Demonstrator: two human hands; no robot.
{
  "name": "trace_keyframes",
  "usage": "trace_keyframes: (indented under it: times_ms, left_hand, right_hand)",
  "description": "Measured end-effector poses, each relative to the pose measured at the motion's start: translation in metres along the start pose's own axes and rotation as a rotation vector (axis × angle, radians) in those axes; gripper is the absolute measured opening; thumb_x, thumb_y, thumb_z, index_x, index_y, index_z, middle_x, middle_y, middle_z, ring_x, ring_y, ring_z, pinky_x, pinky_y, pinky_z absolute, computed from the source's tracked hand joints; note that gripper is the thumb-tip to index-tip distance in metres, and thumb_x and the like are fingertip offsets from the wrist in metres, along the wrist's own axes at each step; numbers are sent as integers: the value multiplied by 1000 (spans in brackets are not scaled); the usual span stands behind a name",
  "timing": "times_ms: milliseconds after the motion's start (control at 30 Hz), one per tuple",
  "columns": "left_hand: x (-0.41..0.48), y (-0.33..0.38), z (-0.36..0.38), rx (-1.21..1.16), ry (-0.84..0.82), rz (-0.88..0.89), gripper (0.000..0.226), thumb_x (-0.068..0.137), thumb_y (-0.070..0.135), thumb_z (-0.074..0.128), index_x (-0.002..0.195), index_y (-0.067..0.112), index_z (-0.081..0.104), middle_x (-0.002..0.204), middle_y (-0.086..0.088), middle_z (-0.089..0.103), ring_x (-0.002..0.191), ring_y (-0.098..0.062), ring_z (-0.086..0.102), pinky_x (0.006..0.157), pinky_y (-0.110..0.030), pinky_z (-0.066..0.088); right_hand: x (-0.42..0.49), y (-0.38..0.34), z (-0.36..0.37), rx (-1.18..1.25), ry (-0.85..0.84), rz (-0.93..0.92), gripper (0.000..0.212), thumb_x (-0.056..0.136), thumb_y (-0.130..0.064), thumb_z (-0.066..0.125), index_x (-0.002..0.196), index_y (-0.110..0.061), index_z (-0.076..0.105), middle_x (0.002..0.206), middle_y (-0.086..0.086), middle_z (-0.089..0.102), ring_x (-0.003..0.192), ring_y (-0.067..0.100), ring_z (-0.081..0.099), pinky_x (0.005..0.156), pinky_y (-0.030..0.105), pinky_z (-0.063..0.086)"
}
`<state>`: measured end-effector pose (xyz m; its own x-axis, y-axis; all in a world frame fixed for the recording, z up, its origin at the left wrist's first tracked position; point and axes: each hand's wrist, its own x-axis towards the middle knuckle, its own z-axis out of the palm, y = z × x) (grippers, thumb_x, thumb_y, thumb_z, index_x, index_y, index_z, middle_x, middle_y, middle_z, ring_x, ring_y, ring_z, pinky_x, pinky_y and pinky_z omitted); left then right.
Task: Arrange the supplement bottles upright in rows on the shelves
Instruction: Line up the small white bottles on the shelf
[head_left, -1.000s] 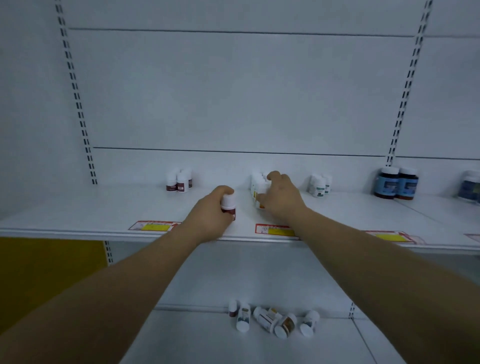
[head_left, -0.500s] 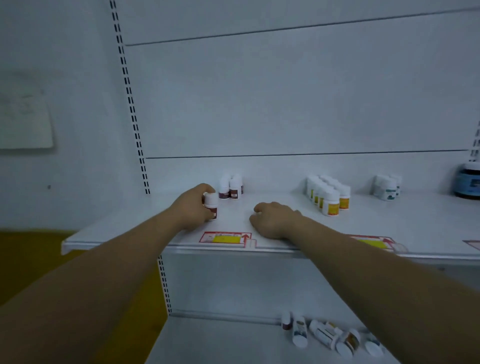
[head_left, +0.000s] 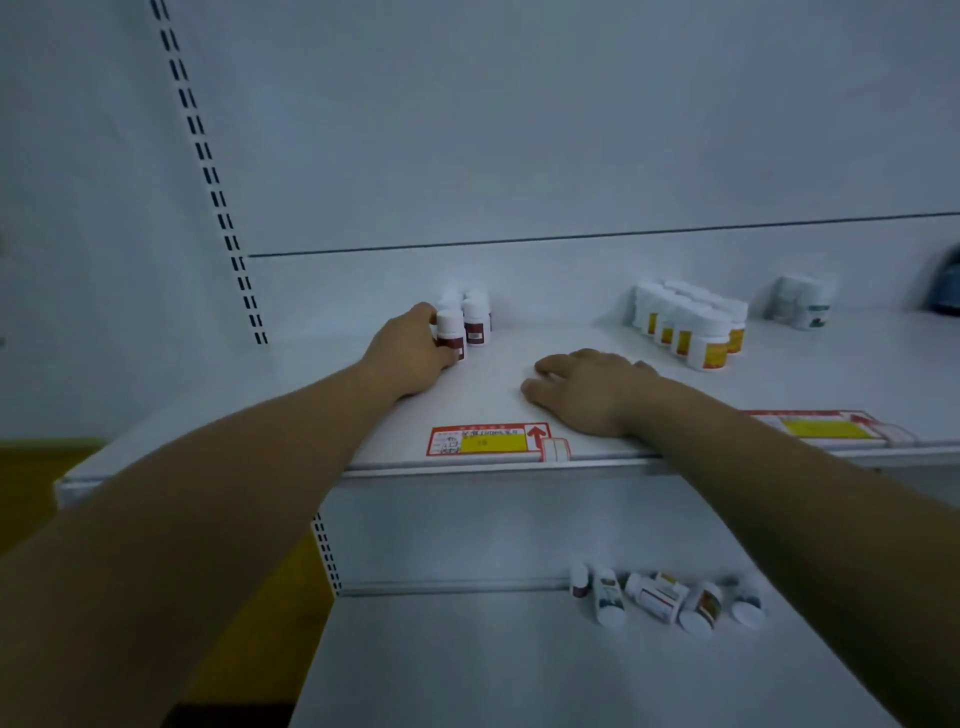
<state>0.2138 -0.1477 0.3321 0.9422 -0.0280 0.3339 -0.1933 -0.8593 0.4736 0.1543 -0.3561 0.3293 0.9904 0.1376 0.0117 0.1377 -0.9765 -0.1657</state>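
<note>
Maroon-labelled bottle (head_left: 451, 335) upright in left hand (head_left: 410, 353), right hand (head_left: 587, 389) resting apart

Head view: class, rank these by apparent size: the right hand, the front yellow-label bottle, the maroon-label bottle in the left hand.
1. The right hand, though it lies nearer the camera, which enlarges it.
2. The front yellow-label bottle.
3. The maroon-label bottle, partly covered by the left hand.

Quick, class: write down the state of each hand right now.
Left hand: grips a red-labelled bottle standing on the shelf.
Right hand: open, resting palm-down on the shelf, holding nothing.
</note>
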Motion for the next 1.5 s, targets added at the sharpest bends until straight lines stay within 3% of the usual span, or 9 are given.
trace_keyframes:
  times_ms: [400, 600, 733, 1000, 1200, 1400, 1500]
  left_hand:
    - [14, -2, 7, 85, 19, -16, 34, 88, 27, 60, 115, 8, 54, 114, -13, 61, 100, -30, 56, 79, -33, 40]
    - [3, 2, -2, 96, -76, -102, 59, 86, 42, 61, 130, 7, 42, 125, -13, 56, 108, -29, 53, 80, -30, 37]
    - [-33, 19, -18, 61, -116, -101, 62, 85, 45, 62, 136, 16, 41, 137, -7, 48, 118, -25, 49, 84, -28, 33]
    - [-157, 111, -34, 31, -149, 42, 60, 85, 48, 60, 137, 25, 42, 145, 0, 40, 125, -19, 44, 90, -24, 32]
    - [-227, 197, 21, 33, -166, 159, 52, 86, 46, 60, 133, 27, 46, 138, 1, 48, 121, -16, 46, 86, -21, 31]
    - [-268, 226, 112, 70, -417, 134, 57, 87, 45, 59, 137, 24, 43, 144, -1, 42, 126, -20, 42, 94, -24, 31]
    - [-284, 215, 158, 81, -542, 97, 53, 87, 43, 60, 132, 21, 47, 139, -3, 47, 117, -19, 48, 89, -23, 34]
  right_hand:
    - [0, 1, 0, 9, 17, -13, 65, 88, -71, 24, 144, -38, 30, 153, 3, 29, 138, 28, 28, 112, 51, 20]
    - [-5, 2, -1, 78, 55, -11, 65, 89, -68, 31, 141, -31, 38, 150, 2, 36, 135, 26, 34, 111, 49, 26]
    - [-15, 2, -9, 167, 173, -54, 61, 90, -61, 40, 138, -23, 45, 147, 2, 41, 132, 23, 39, 107, 38, 32]
    - [-66, 50, -48, 72, 246, -182, 59, 92, -55, 43, 138, -17, 45, 146, 6, 42, 132, 25, 39, 102, 32, 31]
    - [-136, 126, -46, 63, 289, -170, 58, 90, -55, 45, 137, -20, 47, 151, 8, 35, 133, 26, 36, 100, 31, 32]
    - [-212, 195, -12, 89, 248, -138, 60, 91, -55, 47, 141, -22, 41, 147, 7, 39, 132, 26, 37, 104, 34, 30]
    - [-230, 221, 12, 110, 196, -105, 61, 91, -55, 47, 142, -21, 39, 149, 6, 37, 134, 26, 35, 106, 34, 28]
